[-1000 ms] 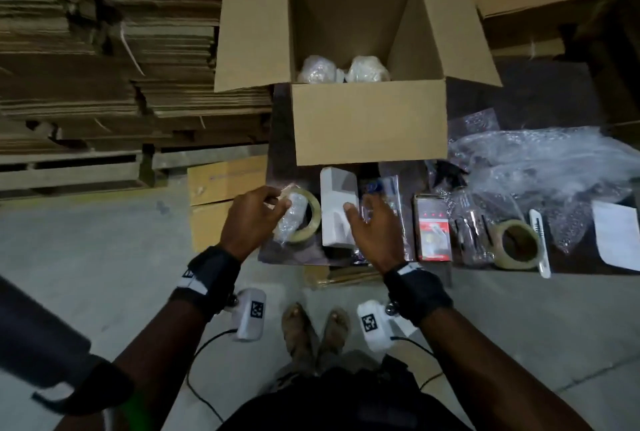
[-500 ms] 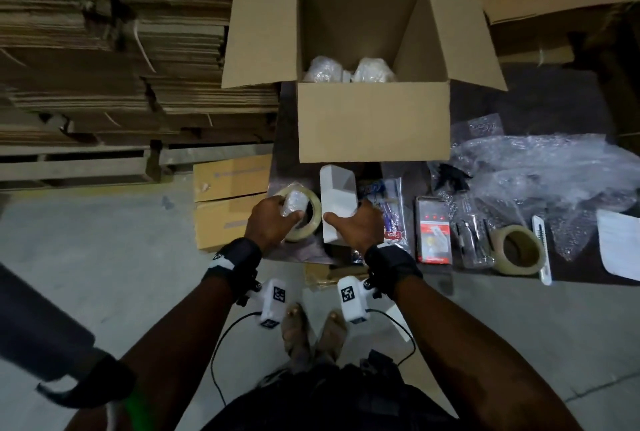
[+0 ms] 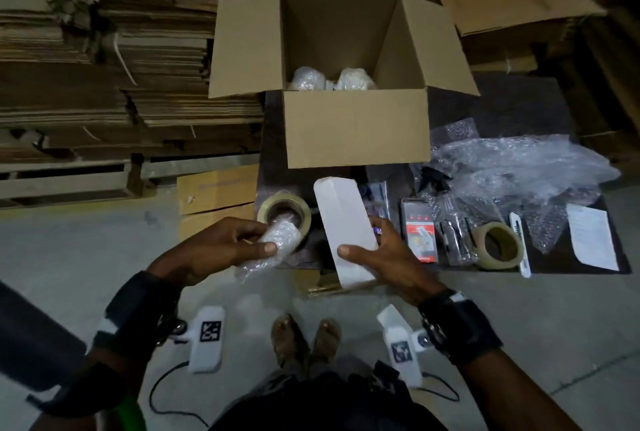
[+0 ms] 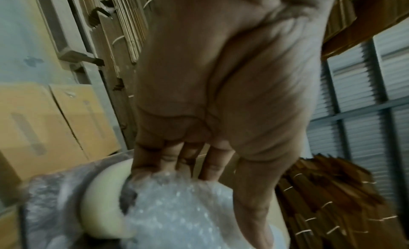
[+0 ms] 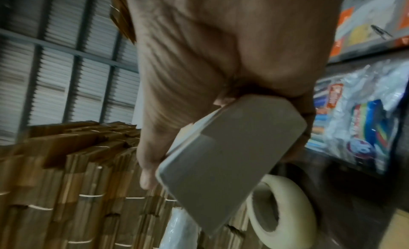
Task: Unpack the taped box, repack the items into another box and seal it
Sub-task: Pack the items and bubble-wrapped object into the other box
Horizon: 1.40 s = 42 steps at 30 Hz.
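My left hand (image 3: 242,240) grips a bubble-wrapped item (image 3: 273,245), lifted just in front of a tape roll (image 3: 285,214) on the dark mat; the left wrist view shows the bubble-wrapped item (image 4: 188,209) against the tape roll (image 4: 104,200). My right hand (image 3: 374,250) holds a long white box (image 3: 346,222) tilted above the mat, thumb on its near side; the right wrist view shows the white box (image 5: 221,165) in my grip. The open cardboard box (image 3: 356,129) stands behind, with two wrapped bundles (image 3: 329,79) inside.
On the mat (image 3: 502,108) to the right lie a red-and-white packet (image 3: 419,229), a clear bottle (image 3: 453,229), a second tape roll (image 3: 497,245), a cutter (image 3: 519,243), a paper sheet (image 3: 592,236) and loose bubble wrap (image 3: 519,167). Stacked flat cardboard (image 3: 104,67) fills the left.
Both hands have closed on their items and lifted them off the mat toward me: the left with the bubble-wrapped item, the right with the white box.
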Tool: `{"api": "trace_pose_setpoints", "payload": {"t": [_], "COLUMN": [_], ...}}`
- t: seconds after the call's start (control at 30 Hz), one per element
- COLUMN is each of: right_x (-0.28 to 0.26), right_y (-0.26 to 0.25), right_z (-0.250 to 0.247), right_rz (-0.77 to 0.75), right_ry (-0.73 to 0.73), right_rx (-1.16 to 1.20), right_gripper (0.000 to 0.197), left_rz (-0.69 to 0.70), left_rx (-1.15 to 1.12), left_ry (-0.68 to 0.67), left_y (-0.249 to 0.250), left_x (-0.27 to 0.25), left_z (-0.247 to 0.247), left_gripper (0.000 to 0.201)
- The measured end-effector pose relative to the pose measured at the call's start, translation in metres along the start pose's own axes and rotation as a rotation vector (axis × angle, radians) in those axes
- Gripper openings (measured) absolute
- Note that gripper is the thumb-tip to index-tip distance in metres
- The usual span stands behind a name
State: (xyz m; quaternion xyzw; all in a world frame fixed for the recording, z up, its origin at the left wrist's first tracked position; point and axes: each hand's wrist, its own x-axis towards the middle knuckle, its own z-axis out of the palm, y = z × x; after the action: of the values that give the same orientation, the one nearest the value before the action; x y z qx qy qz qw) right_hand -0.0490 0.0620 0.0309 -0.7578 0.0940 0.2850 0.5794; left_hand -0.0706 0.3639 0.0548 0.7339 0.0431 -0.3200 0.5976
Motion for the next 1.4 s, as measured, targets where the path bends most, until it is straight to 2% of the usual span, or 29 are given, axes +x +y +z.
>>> {"api": "trace_pose_setpoints", "payload": {"t": [0.07, 0.17, 0.23, 0.37, 0.4, 0.53, 0.6, 0.73, 0.83, 1.0, 1.1, 1.2, 1.33, 1.4], "right_x": [-0.018, -0.037, -0.036, -0.008, 0.001, 0.046, 0.068, 0.113, 0.150, 0.214, 0.247, 0.275, 0.296, 0.303], "right_y": [-0.015, -0.048, -0.069, -0.108, -0.116, -0.151, -0.171, -0.211, -0.236, -0.276, -0.287, -0.283, -0.265, -0.255], "right_z": [-0.007, -0.018, -0.030, -0.057, -0.064, -0.091, -0.100, -0.118, -0.124, -0.124, -0.116, -0.103, -0.088, -0.082], "right_rz": [-0.044, -0.133, -0.170, -0.228, -0.232, -0.210, -0.181, -0.142, -0.115, -0.071, 0.027, 0.186, 0.358, 0.405], "right_ry": [0.029, 0.078, 0.099, 0.138, 0.145, 0.145, 0.155, 0.076, 0.016, -0.088, -0.160, -0.212, -0.270, -0.312], "right_rx": [0.033, 0.109, 0.142, 0.235, 0.252, 0.321, 0.338, 0.372, 0.345, 0.287, 0.236, 0.172, 0.050, -0.019], "right_gripper": [0.089, 0.047, 0.035, 0.037, 0.038, 0.047, 0.044, 0.039, 0.038, 0.027, 0.031, 0.048, 0.026, 0.028], "left_rz": [0.051, 0.136, 0.203, 0.322, 0.339, 0.300, 0.250, 0.204, 0.191, 0.176, 0.160, 0.136, 0.132, 0.135], "left_rx": [-0.049, -0.095, -0.133, -0.222, -0.219, -0.231, -0.263, -0.262, -0.229, -0.251, -0.287, -0.364, -0.481, -0.527], "left_ry": [-0.014, 0.052, 0.098, 0.160, 0.172, 0.267, 0.322, 0.397, 0.435, 0.438, 0.424, 0.386, 0.350, 0.342], "left_y": [0.019, 0.049, 0.073, 0.121, 0.132, 0.170, 0.183, 0.203, 0.218, 0.227, 0.223, 0.219, 0.215, 0.212], "left_x": [-0.009, -0.008, -0.001, 0.025, 0.035, 0.076, 0.095, 0.134, 0.161, 0.195, 0.205, 0.209, 0.209, 0.207], "left_z": [-0.003, -0.010, -0.014, -0.025, -0.028, -0.036, -0.043, -0.060, -0.076, -0.109, -0.121, -0.126, -0.132, -0.135], "left_gripper": [0.032, 0.034, 0.039, 0.072, 0.073, 0.031, 0.019, 0.027, 0.016, 0.013, 0.012, 0.021, 0.027, 0.029]}}
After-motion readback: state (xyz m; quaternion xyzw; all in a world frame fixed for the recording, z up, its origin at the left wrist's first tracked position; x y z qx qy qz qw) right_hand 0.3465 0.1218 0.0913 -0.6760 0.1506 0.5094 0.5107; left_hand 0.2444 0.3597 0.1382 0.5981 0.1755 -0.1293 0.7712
